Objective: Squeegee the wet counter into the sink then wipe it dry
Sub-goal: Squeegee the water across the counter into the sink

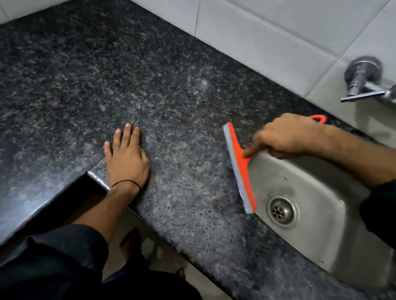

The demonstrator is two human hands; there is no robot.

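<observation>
The orange squeegee (pixel 243 179) is grasped in the right hand's (pixel 289 136) grip at the steel sink's (pixel 328 199) edge, while the left hand (pixel 127 161) is laid flat, released, on the granite tabletop (pixel 98 79).

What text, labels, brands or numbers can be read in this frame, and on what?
None: no text can be read anywhere in this view.
The squeegee, sink, tap, wall tiles and counter show no print, label or number.
</observation>
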